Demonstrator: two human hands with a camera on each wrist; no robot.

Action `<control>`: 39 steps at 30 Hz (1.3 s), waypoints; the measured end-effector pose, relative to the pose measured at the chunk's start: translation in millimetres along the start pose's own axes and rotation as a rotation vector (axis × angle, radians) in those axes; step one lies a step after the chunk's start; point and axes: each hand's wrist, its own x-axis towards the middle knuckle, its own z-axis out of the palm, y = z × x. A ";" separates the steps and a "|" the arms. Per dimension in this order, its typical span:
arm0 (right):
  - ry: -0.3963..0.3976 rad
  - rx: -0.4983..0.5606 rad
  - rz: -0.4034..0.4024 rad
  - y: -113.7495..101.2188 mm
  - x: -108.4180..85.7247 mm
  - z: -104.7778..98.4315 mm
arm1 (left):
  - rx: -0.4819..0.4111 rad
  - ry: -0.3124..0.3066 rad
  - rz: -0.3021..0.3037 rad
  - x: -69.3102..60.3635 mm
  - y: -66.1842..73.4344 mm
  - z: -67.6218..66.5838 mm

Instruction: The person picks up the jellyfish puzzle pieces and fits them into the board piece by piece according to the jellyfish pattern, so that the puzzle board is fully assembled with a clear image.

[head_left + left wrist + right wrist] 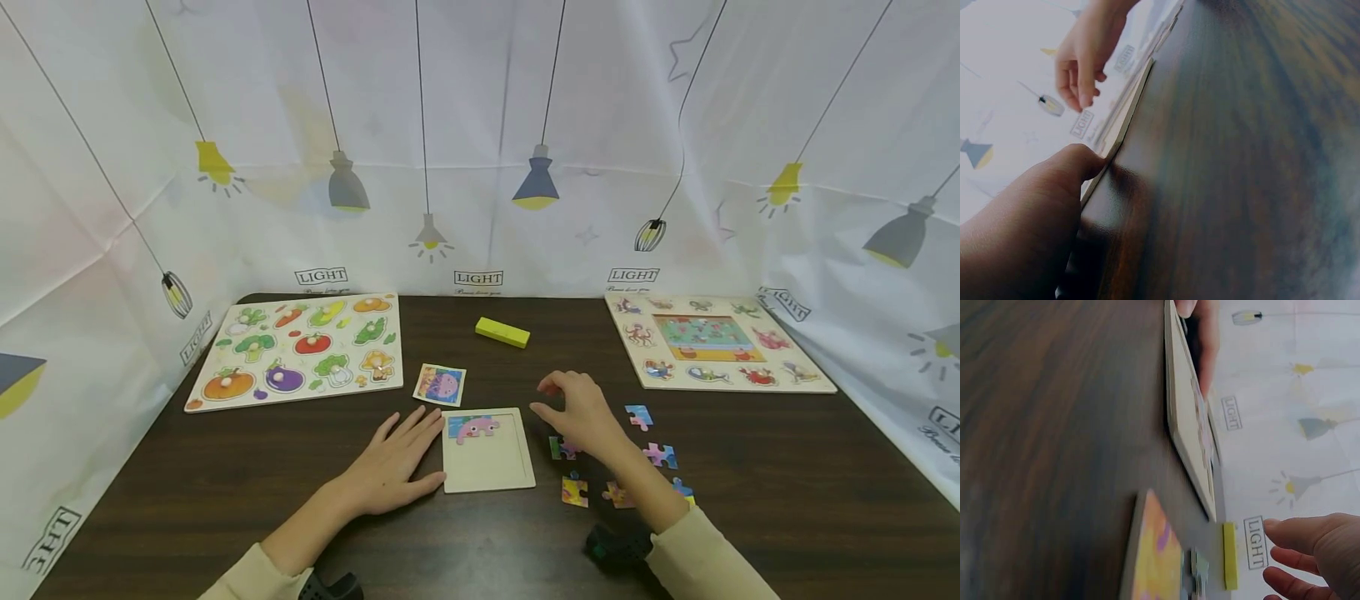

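Two cream sleeves [262,575] are closest to us, down at the bottom. Past them, our pale square tray [487,467] lies flat on the dark table [465,550], between our two hands. At its top left, we see a pink and blue bit of puzzle [477,427], and the rest of its floor is plain.

Our left hand [397,467] lies along the tray's left side. Its fingers are straight and spread, and the thumb touches the edge. Our right hand [581,412] hangs over the table, just right of the tray. Its fingers bend loosely, and we can see a gap between them and the thumb.

Near and under our right arm we count six loose puzzle pieces [660,455]. They are pink, blue, yellow, orange and green, and the arm hides part of some.

Just behind the tray, we find a little picture card [440,385] with a pinkish animal on it. Farther back lies a yellow block [502,332]. To the far left we have a vegetable board [292,358], and to the far right a sea animal board [708,337]. Behind everything hangs a white cloth [480,108] with lamps drawn on it.
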 end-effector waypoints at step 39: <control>-0.033 -0.119 0.220 99.8 -47.4 -46.8 | -0.006 0.001 0.001 0.7 -0.4 0.4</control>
